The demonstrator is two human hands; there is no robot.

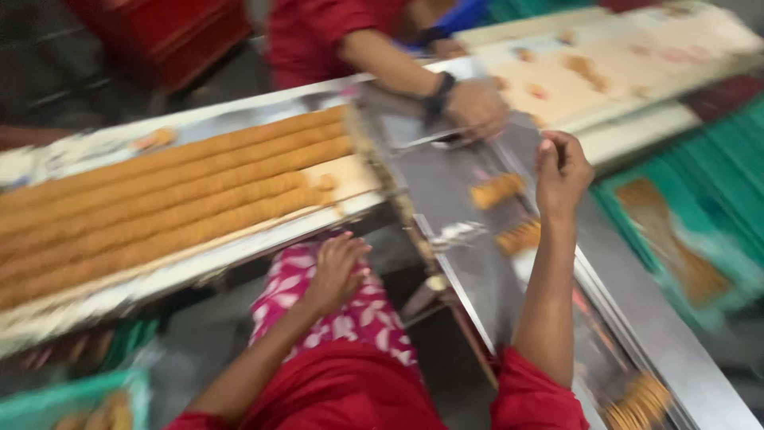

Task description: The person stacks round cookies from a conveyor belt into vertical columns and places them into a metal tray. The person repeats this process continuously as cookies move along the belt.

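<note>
- Six long rows of biscuits [159, 207], packed side by side on the metal worktop [239, 255], reaching almost to its right end.
- Two short biscuit stacks [496, 191] lying loose on the steel chute [446, 183], near its middle; a third stack [637, 402] at its near end.
- Left hand [334, 271] spread open, flat on a pink flowered knee [358, 310], holding nothing.
- Right hand [562, 171] raised over the chute, fingers curled shut; too blurred to tell whether anything sits inside.
- One other person's hand [476, 107], wristband on, resting at the chute's far edge.
</note>
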